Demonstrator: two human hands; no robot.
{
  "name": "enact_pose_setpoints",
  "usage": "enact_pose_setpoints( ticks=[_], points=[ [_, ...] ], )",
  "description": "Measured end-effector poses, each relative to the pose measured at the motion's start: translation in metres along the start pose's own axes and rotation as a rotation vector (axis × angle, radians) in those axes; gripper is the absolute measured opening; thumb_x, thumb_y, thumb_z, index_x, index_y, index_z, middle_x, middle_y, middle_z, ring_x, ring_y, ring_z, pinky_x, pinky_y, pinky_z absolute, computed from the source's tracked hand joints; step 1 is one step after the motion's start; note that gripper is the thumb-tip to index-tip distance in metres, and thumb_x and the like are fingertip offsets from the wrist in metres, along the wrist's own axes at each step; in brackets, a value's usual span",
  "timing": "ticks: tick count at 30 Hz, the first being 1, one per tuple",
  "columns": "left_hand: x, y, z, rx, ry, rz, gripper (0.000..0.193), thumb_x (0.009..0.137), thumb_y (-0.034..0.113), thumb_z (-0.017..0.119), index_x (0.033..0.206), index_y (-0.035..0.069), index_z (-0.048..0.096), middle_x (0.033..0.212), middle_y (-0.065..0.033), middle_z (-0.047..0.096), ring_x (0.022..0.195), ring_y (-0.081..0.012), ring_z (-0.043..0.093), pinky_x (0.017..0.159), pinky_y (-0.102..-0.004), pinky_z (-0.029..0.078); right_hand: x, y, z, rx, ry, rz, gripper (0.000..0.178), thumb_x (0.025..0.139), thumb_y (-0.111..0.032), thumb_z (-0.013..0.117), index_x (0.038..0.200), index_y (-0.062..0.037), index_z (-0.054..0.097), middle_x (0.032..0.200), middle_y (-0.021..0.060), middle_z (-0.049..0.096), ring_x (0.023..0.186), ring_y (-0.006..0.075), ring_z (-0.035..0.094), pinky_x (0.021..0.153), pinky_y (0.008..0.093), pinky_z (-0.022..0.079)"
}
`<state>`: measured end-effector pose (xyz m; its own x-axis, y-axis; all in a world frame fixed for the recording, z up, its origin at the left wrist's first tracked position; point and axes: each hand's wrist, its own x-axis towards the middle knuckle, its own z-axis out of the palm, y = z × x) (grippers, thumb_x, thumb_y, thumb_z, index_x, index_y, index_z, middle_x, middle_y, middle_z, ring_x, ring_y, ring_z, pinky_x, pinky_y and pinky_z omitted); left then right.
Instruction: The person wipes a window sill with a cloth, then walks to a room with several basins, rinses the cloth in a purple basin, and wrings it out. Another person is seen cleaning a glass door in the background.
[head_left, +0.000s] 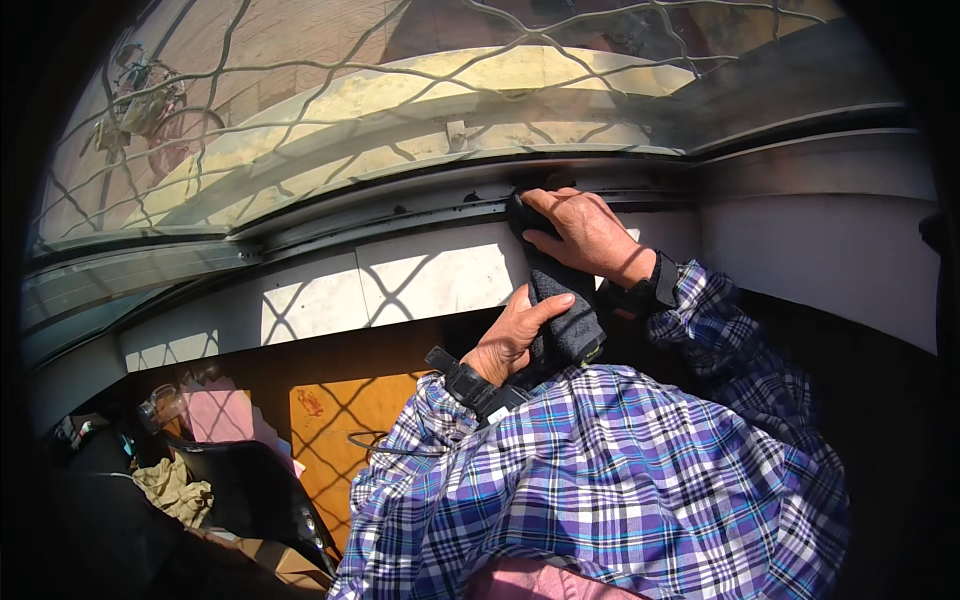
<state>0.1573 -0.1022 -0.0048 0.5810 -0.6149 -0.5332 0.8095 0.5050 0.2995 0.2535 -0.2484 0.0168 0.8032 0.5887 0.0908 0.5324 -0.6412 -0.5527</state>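
A dark grey cloth (566,312) hangs between my two hands, its upper end at the window track (440,216) and its lower end near my shirt. My right hand (584,232) presses the cloth's upper end against the track, fingers bent over it. Lower down, my left hand (516,332) grips the cloth's middle, with the thumb lying across the front. The white tiled sill (420,272) lies just below the track, partly covered by the cloth.
Beyond the track are a window pane and a wire grille (300,68); a bicycle (180,130) stands outside at far left. Below the sill sits an orange-brown wooden surface (350,420). Pink papers (222,412), a black chair (245,480) and a crumpled beige cloth (175,490) are at lower left.
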Motion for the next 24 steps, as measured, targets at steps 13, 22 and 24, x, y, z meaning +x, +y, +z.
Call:
enact_pose_setpoints(
  ticks=[13,22,24],
  points=[
    [-0.037,0.0,-0.033,-0.16,0.249,0.18,0.033,0.08,0.01,0.067,0.11,0.002,0.054,0.099,-0.0077,0.064,0.088,-0.0183,0.064,0.078,-0.0305,0.053,0.048,-0.031,0.041,-0.057,-0.056,-0.139,0.019,0.079,-0.018,0.061,0.09,-0.0049,0.051,0.077,0.0122,0.061,0.071,0.0329,0.06,0.061,0.0431,0.048],
    [0.004,-0.008,-0.002,0.091,0.0,0.113,0.058,0.08,0.017,0.07,0.127,-0.002,0.04,0.109,-0.0104,0.058,0.096,-0.0181,0.06,0.084,-0.0312,0.053,-0.004,0.012,-0.023,-0.33,-0.206,0.089,0.029,0.08,-0.026,0.064,0.089,-0.0016,0.051,0.073,0.0147,0.062,0.075,0.0323,0.062,0.06,0.0409,0.049],
    [0.008,-0.011,0.0,0.116,0.01,0.12,0.058,0.08,0.017,0.07,0.126,-0.002,0.04,0.107,-0.0105,0.058,0.095,-0.0174,0.06,0.084,-0.0309,0.053,-0.006,0.015,-0.025,-0.34,-0.252,0.136,0.03,0.079,-0.023,0.065,0.093,0.0005,0.053,0.078,0.0168,0.062,0.078,0.0333,0.062,0.064,0.0407,0.049]
  ],
)
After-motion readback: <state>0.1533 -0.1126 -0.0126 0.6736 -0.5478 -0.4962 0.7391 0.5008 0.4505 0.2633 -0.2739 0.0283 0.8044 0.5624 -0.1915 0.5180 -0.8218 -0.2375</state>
